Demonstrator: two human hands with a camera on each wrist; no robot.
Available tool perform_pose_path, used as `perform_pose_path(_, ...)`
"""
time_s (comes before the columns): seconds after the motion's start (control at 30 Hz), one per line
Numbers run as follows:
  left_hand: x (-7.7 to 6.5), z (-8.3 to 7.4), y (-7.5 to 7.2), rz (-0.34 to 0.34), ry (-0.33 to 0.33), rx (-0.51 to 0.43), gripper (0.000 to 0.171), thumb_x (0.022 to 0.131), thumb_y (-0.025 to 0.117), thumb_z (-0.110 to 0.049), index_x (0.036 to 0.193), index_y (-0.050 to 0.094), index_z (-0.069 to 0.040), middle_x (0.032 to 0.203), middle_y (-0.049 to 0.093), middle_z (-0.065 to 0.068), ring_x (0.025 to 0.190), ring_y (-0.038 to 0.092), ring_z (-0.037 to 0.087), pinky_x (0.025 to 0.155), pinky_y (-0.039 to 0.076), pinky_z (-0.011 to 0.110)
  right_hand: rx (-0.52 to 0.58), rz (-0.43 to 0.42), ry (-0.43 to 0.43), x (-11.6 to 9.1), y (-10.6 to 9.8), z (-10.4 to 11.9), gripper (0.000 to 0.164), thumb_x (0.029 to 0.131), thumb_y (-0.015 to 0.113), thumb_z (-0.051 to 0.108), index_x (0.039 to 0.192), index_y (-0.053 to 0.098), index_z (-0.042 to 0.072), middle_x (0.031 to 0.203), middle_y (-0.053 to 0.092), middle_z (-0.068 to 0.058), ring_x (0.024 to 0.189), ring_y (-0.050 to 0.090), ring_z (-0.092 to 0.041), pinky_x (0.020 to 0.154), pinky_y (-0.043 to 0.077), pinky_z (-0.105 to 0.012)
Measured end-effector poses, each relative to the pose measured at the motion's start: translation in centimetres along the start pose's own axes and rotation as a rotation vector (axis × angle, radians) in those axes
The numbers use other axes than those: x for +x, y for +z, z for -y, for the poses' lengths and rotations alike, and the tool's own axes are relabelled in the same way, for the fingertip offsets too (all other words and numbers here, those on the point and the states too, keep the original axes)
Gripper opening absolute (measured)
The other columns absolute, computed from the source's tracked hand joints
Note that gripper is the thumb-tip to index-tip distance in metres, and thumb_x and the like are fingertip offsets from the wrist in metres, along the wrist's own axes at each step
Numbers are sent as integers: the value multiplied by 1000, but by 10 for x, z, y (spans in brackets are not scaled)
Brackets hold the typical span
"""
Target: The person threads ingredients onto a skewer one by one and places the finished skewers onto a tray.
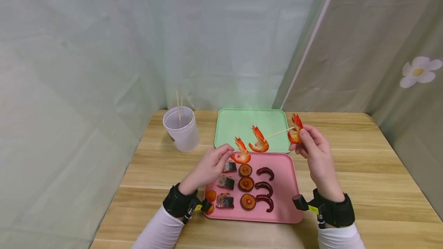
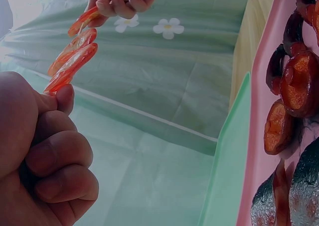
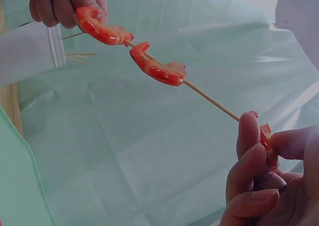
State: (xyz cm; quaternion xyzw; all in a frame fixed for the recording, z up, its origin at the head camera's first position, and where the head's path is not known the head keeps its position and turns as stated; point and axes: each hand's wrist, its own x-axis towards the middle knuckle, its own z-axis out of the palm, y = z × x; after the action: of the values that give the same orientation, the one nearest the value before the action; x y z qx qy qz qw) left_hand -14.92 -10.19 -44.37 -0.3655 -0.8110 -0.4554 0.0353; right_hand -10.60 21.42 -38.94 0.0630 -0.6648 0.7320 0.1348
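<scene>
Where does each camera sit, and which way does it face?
Head: worn on the head, facing forward and down at the pink tray; left hand, right hand and sleeves show.
Left wrist: on that wrist, facing the shrimp; left hand near, right hand beyond.
Right wrist: on that wrist, facing the skewer and white cup; right hand near, left hand beyond.
Shared: both wrist views show both hands and the shrimp.

Three each: shrimp (image 1: 262, 146), mushrooms (image 1: 246, 184), tentacles (image 1: 264, 185), fish pieces (image 1: 225, 182); two trays (image 1: 286, 189); one cup (image 1: 187, 136).
</scene>
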Motion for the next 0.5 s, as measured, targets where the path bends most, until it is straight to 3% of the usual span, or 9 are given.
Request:
perform_pose_path(0.17, 0, -1, 0, 14, -9, 5, 16, 112, 53, -5, 107, 69, -8, 68, 43, -11, 54, 38, 3, 54, 37, 26, -88, -46, -23, 1, -3, 0, 31, 112, 59, 17, 129, 65, -9, 90, 70, -5, 71, 69, -14, 66, 52, -21)
perform_pose_path(0.37, 0, -2, 1, 24, -13, 6, 17, 112, 53, -3, 106, 69, -6, 66, 40, -12, 52, 35, 1, 52, 35, 25, -385, -40, -93, 0, -3, -1, 29, 109, 67, 17, 131, 73, 1, 81, 77, -4, 70, 66, -16, 53, 43, -23)
perform_pose_path(0.5, 0, -1, 2, 8, -11, 5, 18, 111, 52, -2, 106, 69, -6, 66, 40, -12, 53, 35, 2, 52, 34, 24, -455, -1, -120, 0, 1, -3, 28, 107, 69, 16, 131, 75, 3, 80, 78, -9, 68, 64, -19, 46, 37, -26)
